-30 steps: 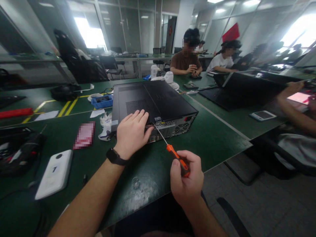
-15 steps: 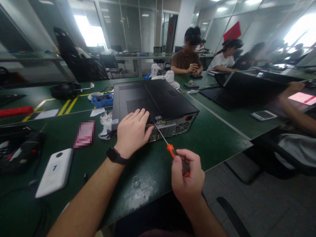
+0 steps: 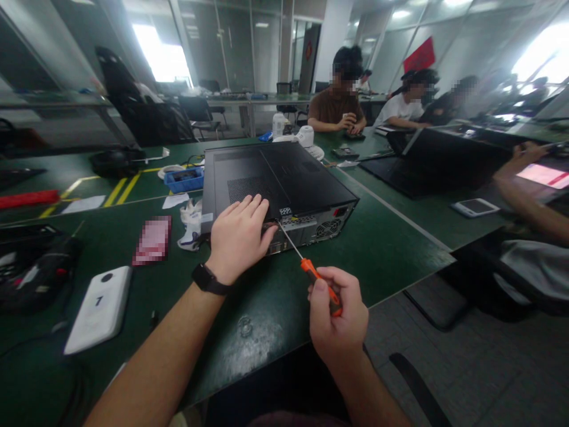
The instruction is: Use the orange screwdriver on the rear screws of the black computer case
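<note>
A black computer case (image 3: 293, 169) lies flat on the green table (image 3: 386, 261), its rear panel with fan grille and ports facing me. My left hand (image 3: 242, 234) rests on the near left edge of its top, fingers stretched out and thumb over the rear edge. In my right hand (image 3: 340, 314) is an orange and dark screwdriver (image 3: 311, 270), fingers wrapped round its handle. The screwdriver's shaft slants up to the rear edge of the case, just right of my left thumb. Whatever its tip meets there is too small to make out.
Left of the case are a blue tray (image 3: 184, 179), a crumpled white glove-like item (image 3: 191, 225), a pink packet (image 3: 153, 240) and a white device (image 3: 98, 309) marked 1. A phone (image 3: 475, 207) and another person's arm (image 3: 533, 196) are at right. Co-workers sit beyond.
The screwdriver handle has turned in my right hand, and my fingers have shifted slightly on it. My left hand and the computer case stay in place.
</note>
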A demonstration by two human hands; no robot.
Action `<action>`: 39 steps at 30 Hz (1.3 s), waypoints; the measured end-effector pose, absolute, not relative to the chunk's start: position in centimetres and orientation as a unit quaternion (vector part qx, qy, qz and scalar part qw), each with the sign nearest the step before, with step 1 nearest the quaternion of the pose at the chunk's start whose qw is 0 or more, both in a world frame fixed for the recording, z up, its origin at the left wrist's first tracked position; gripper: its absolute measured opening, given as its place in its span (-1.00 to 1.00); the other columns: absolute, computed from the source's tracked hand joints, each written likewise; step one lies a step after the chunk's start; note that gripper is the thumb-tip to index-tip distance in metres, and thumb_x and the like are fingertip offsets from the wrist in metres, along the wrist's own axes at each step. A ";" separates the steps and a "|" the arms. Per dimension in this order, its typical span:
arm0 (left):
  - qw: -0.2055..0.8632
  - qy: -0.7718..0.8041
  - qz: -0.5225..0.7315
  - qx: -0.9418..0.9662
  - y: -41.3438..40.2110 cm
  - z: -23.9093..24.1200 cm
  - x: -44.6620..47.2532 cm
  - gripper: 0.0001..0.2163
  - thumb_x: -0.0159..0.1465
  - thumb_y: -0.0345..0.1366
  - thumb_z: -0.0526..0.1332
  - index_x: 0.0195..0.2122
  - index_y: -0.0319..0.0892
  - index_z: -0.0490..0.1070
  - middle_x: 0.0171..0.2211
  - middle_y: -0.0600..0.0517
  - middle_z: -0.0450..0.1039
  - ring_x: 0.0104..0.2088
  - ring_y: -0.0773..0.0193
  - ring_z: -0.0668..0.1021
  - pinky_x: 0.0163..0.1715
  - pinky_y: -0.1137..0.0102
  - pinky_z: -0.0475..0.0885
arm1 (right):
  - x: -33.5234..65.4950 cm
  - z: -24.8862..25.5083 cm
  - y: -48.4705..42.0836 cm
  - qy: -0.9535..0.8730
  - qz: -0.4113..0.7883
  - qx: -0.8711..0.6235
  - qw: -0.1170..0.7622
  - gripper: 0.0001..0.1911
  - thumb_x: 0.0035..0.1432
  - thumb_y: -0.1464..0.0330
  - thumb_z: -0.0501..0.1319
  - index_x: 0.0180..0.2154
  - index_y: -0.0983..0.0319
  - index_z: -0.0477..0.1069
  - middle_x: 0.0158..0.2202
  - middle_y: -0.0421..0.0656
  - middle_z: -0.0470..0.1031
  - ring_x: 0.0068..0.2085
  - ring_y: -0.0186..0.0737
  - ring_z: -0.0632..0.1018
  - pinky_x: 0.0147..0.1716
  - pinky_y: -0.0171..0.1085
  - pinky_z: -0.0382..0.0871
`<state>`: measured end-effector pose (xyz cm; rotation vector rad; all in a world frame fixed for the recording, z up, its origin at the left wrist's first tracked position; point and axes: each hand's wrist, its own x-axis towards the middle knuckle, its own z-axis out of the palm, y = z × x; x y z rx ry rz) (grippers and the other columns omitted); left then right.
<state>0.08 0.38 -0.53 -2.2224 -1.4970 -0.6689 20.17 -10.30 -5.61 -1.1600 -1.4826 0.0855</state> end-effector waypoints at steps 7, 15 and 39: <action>0.177 -0.537 -0.239 -0.789 0.4 -0.5 0.1 -0.52 0.54 -0.17 0.22 0.37 -0.33 0.48 0.40 -0.32 0.52 0.41 -0.19 0.57 0.41 -0.04 0.46 | 20.1 -5.6 -10.3 -0.632 0.070 -0.481 0.604 -0.73 0.38 0.39 0.30 0.09 0.17 0.47 -0.26 -0.17 0.69 -0.43 -0.27 0.68 -0.44 -0.32 0.61; 0.166 -0.538 -0.242 -0.790 0.3 -0.4 0.1 -0.52 0.53 -0.17 0.22 0.38 -0.30 0.48 0.41 -0.31 0.52 0.42 -0.20 0.55 0.42 -0.06 0.45 | 20.1 -6.0 -10.1 -0.616 0.055 -0.493 0.612 -0.80 0.41 0.41 0.27 0.04 0.15 0.51 -0.28 -0.19 0.71 -0.46 -0.27 0.69 -0.45 -0.32 0.61; 0.170 -0.539 -0.238 -0.790 0.3 -0.4 0.2 -0.51 0.55 -0.13 0.21 0.38 -0.34 0.47 0.40 -0.33 0.52 0.41 -0.20 0.56 0.41 -0.05 0.45 | 20.7 -7.9 -9.5 -0.592 0.020 -0.452 0.667 -0.76 0.47 0.41 0.26 0.12 0.15 0.52 -0.19 -0.14 0.68 -0.39 -0.26 0.69 -0.38 -0.25 0.66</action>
